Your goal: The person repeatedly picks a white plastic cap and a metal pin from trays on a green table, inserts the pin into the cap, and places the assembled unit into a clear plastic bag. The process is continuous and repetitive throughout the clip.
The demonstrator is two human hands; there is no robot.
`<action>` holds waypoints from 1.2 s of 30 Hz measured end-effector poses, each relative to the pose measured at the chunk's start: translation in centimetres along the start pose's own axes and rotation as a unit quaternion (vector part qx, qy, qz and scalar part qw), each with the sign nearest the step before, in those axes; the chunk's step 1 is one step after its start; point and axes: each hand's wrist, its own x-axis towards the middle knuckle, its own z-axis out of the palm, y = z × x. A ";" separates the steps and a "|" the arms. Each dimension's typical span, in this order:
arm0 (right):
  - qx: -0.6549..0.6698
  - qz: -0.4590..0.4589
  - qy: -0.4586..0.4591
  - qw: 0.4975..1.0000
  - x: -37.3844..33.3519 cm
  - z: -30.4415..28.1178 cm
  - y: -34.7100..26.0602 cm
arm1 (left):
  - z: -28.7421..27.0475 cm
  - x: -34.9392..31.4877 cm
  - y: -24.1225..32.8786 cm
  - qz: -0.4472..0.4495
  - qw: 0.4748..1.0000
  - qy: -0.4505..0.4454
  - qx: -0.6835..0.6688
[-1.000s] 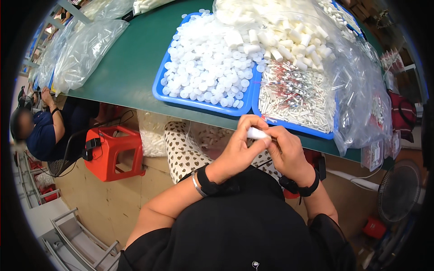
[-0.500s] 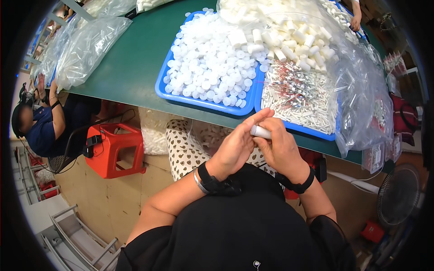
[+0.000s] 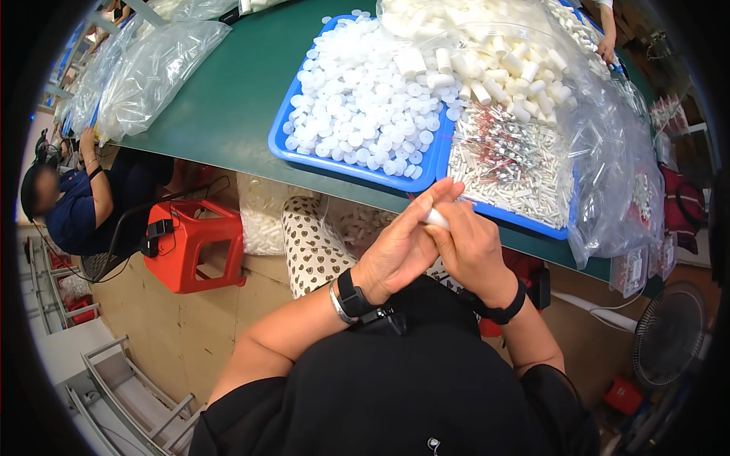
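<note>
One white cylinder (image 3: 436, 220) is in our right hand (image 3: 475, 242), pinched by its fingers; our left hand (image 3: 394, 252) lies unclenched against it. We judge this piece unfinished, with many white discs (image 3: 357, 102) loose in the blue tray (image 3: 432, 156). Half a second ago, our fingers hid less of it.

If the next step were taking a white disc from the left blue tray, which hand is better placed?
Probably the left hand: it lies nearer that blue tray, with fingers extended, while the right hand curls around a white cylinder.
</note>
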 end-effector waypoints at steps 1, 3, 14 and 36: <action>0.024 0.018 0.017 0.999 0.2 0.2 -0.2 | 0.1 0.2 0.2 0.009 1.000 0.009 0.007; 0.073 0.053 0.051 0.995 0.5 0.4 -0.5 | -0.2 0.0 0.7 -0.011 1.000 0.006 0.005; -0.052 0.008 0.012 0.999 -0.7 1.4 -0.3 | -1.2 -0.5 -0.8 -0.020 0.999 0.002 -0.045; 0.601 0.392 -0.138 0.683 0.3 1.8 -1.5 | -1.3 -2.0 1.2 0.042 0.981 0.082 0.174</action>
